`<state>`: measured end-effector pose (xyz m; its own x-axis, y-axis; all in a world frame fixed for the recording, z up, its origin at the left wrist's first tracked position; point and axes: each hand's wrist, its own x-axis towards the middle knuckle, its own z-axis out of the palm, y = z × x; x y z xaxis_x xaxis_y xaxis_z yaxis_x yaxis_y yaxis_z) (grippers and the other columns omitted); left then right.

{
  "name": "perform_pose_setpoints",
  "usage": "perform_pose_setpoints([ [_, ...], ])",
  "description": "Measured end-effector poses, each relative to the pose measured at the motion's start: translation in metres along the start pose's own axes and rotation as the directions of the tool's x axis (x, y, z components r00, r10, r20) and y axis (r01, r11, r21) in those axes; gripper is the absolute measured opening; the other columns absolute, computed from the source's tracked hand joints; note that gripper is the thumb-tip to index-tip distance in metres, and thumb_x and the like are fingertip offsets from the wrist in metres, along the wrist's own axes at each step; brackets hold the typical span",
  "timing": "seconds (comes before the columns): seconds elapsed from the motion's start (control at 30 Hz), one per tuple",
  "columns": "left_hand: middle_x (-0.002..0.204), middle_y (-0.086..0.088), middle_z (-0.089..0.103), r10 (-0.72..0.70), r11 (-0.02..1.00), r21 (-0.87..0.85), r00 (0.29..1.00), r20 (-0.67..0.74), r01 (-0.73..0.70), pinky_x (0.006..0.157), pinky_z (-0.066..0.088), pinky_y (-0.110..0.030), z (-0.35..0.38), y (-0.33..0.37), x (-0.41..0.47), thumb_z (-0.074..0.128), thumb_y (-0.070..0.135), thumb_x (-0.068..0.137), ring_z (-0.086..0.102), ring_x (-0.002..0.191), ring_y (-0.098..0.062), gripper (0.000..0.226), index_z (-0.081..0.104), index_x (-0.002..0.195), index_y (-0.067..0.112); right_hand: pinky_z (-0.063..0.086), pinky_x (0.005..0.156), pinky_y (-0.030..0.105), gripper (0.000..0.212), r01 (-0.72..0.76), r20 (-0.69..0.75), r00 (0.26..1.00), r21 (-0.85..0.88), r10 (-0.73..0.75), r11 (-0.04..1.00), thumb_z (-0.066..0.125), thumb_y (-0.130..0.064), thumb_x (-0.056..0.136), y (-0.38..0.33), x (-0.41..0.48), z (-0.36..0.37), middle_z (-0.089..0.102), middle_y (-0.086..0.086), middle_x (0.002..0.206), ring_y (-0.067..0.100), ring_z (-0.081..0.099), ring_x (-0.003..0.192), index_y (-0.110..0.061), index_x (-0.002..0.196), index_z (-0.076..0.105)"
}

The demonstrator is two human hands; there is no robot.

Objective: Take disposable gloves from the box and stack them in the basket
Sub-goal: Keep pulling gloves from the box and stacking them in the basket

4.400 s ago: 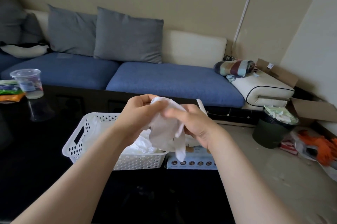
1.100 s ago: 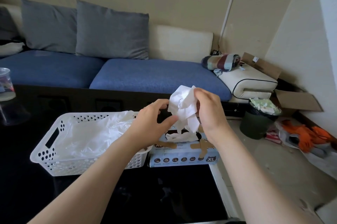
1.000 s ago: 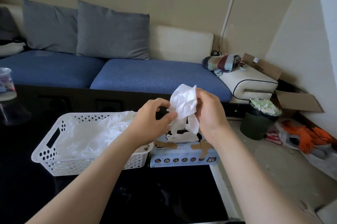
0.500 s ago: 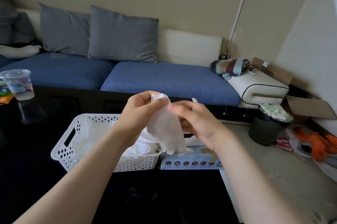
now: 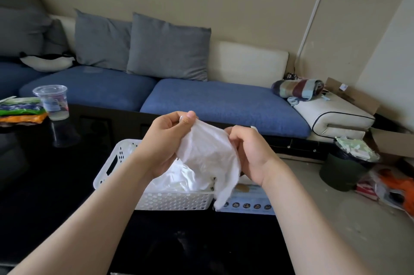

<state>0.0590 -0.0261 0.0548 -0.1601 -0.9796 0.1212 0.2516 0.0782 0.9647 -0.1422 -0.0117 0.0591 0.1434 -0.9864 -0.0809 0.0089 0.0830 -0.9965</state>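
A thin white disposable glove (image 5: 208, 156) hangs spread between my two hands above the table. My left hand (image 5: 165, 140) pinches its top left edge between thumb and fingers. My right hand (image 5: 251, 153) grips its right side with curled fingers. Below them stands a white perforated basket (image 5: 170, 200) holding a heap of white gloves (image 5: 179, 179). The blue glove box (image 5: 248, 200) sits right of the basket, mostly hidden behind my right forearm and the hanging glove.
The basket and box rest on a glossy black table (image 5: 56, 196). A clear plastic cup (image 5: 52, 102) and colourful packets (image 5: 20, 111) are at the table's far left. A blue sofa (image 5: 224, 104) lies behind; a dark bin (image 5: 342, 169) and clutter lie on the floor at right.
The glove was crumpled in my hands above the box a second ago. Now it is pulled out wider between both hands, and the view has swung left.
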Motion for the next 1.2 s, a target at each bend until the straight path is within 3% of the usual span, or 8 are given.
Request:
perform_pose_setpoints([
  [0.1, 0.090, -0.009, 0.071, -0.042, 0.995, 0.085, 0.992, -0.115, 0.052, 0.072, 0.059, -0.036, -0.019, -0.001, 0.004, 0.061, 0.037, 0.106, 0.070, 0.079, -0.022, 0.037, 0.068, 0.106, 0.000, 0.043, 0.077, 0.040, 0.015, -0.140, 0.055, 0.989, 0.042, 0.138, 0.989, 0.059, -0.023, 0.089, 0.004, 0.011, 0.008, 0.056, 0.006, 0.072, 0.023, 0.054, 0.070, -0.016, 0.079, 0.068],
  [0.3, 0.109, -0.019, 0.071, -0.127, 0.962, 0.207, 0.966, -0.225, 0.175, 0.085, 0.063, -0.047, -0.056, 0.002, 0.005, 0.058, 0.040, 0.106, 0.074, 0.096, -0.033, 0.037, 0.067, 0.115, 0.005, 0.048, 0.068, 0.036, 0.022, -0.170, 0.042, 0.983, -0.156, 0.179, 0.973, 0.074, -0.027, 0.094, 0.004, 0.023, 0.027, 0.067, 0.005, 0.072, 0.021, 0.064, 0.067, -0.016, 0.076, 0.079],
  [0.43, 0.101, -0.015, 0.069, -0.219, 0.916, 0.307, 0.964, -0.154, 0.257, 0.054, 0.057, -0.031, -0.069, 0.003, 0.000, 0.051, 0.039, 0.110, 0.070, 0.078, -0.026, 0.031, 0.063, 0.113, 0.010, 0.057, 0.080, 0.044, 0.019, -0.169, 0.013, 0.985, -0.154, 0.173, 0.973, 0.079, -0.033, 0.092, 0.005, 0.032, 0.037, 0.079, 0.011, 0.092, 0.032, 0.074, 0.090, -0.015, 0.090, 0.084],
  [0.53, 0.098, -0.016, 0.068, -0.210, 0.791, 0.530, 0.950, -0.232, 0.305, 0.045, 0.050, -0.027, -0.080, -0.010, 0.005, 0.048, 0.039, 0.110, 0.062, 0.066, -0.023, 0.028, 0.061, 0.113, 0.014, 0.063, 0.076, 0.035, 0.008, -0.082, -0.143, 0.989, -0.409, 0.025, 0.909, 0.080, -0.029, 0.092, 0.015, 0.038, 0.045, 0.081, 0.000, 0.093, 0.021, 0.077, 0.093, -0.024, 0.089, 0.086],
  [0.63, 0.098, -0.010, 0.064, -0.166, 0.640, 0.686, 0.934, -0.316, 0.346, 0.049, 0.057, -0.033, -0.092, -0.021, 0.013, 0.049, 0.038, 0.109, 0.066, 0.058, -0.026, 0.024, 0.057, 0.114, 0.017, 0.062, 0.070, 0.031, 0.010, 0.020, -0.221, 0.932, -0.759, -0.287, 0.651, 0.081, -0.032, 0.091, 0.027, 0.049, 0.051, 0.075, -0.015, 0.081, 0.007, 0.071, 0.081, -0.027, 0.082, 0.082],
  [0.77, 0.094, -0.011, 0.059, -0.051, 0.429, 0.837, 0.935, -0.352, 0.339, 0.041, 0.051, -0.033, -0.094, -0.029, 0.018, 0.044, 0.033, 0.111, 0.070, 0.061, -0.031, 0.024, 0.049, 0.112, 0.010, 0.054, 0.070, 0.034, 0.019, 0.032, -0.172, 0.862, -0.921, -0.477, 0.388, 0.079, -0.048, 0.093, 0.033, 0.064, 0.061, 0.070, -0.014, 0.087, 0.011, 0.065, 0.085, -0.029, 0.090, 0.075],
  [1.07, 0.086, -0.004, 0.058, 0.120, 0.011, 0.911, 0.904, -0.410, 0.412, 0.058, 0.045, -0.035, -0.096, -0.035, 0.018, 0.048, 0.045, 0.108, 0.064, 0.080, -0.028, 0.034, 0.037, 0.108, 0.013, 0.054, 0.092, 0.043, 0.031, 0.264, 0.029, 0.816, -0.908, -0.578, 0.327, 0.078, -0.037, 0.094, 0.035, 0.073, 0.069, 0.065, -0.004, 0.112, 0.019, 0.063, 0.107, -0.026, 0.122, 0.071],
  [1.2, 0.121, -0.006, 0.057, 0.269, -0.218, 0.958, 0.955, -0.124, 0.186, 0.080, 0.043, -0.035, -0.087, -0.031, 0.021, 0.066, 0.028, 0.098, 0.052, 0.112, -0.030, 0.028, 0.052, 0.120, 0.019, 0.052, 0.097, 0.042, 0.046, 0.304, 0.247, 0.945, -0.905, -0.215, 0.296, 0.079, -0.044, 0.084, 0.014, 0.044, 0.078, 0.051, -0.007, 0.118, 0.015, 0.051, 0.116, -0.034, 0.127, 0.067],
])
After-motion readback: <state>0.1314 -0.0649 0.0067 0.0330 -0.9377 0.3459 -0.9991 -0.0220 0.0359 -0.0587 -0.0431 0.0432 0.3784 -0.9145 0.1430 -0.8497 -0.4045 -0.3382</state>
